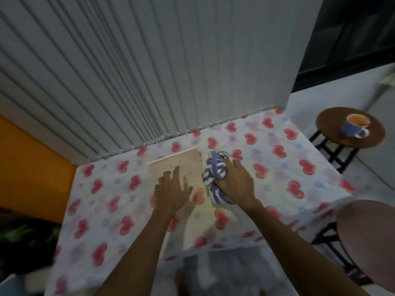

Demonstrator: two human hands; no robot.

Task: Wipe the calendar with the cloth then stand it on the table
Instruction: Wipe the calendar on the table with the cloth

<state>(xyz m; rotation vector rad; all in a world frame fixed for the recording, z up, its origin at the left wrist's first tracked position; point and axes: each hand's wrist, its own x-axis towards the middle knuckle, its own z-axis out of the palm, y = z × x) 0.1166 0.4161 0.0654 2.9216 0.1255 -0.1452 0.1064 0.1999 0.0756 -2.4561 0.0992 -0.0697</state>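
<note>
While the calendar point(174, 162) lies flat on the heart-patterned table point(102, 201), the step in hand appears to be the start of the wipe. Left to right: the left hand point(172, 192) is spread open, fingers splayed, over the calendar's near edge; whether the palm presses down or hovers cannot be told. Just beside it, the right hand point(234, 184) is closed around a bunched blue-and-white striped cloth point(215, 169), which sits at the calendar's right edge, touching or nearly so. Further right, apart from the table, a stool point(333, 122) bears a blue cup point(353, 126). To do the step well, the left hand would best pin the card flat while the cloth sweeps along its length, away from the pinning fingers, so the light card does not slide on the tablecloth. The calendar's long axis runs left to right, tilted slightly, its right end farther from the person and nearer the ribbed wall point(149, 71); its printed face is too blurred to read.
</note>
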